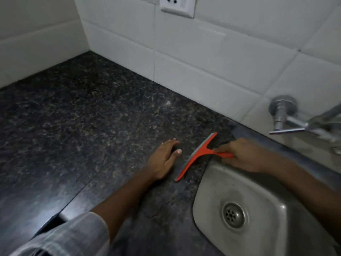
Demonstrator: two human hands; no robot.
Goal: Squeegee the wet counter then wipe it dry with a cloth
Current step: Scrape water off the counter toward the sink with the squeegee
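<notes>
The right hand (243, 156) grips the handle of the orange plastic squeegee (197, 157), its blade down on the dark speckled granite counter (83, 111) just beside the steel sink (208, 182). The left hand (163, 159) rests flat, empty. Squeegeeing seems underway; no cloth is visible, so drying remains.

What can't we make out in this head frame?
- Cloth: none in the head view; cannot say where it is.
- Squeegee handle end: hidden inside the right hand.
- Tap spout: blurred, cut off by the right edge.
- Water on the counter: too dark and speckled to tell, apart from small glints near the blade.
- Sink: cut off at bottom right.
- Left hand palm: faces down on the counter.
</notes>
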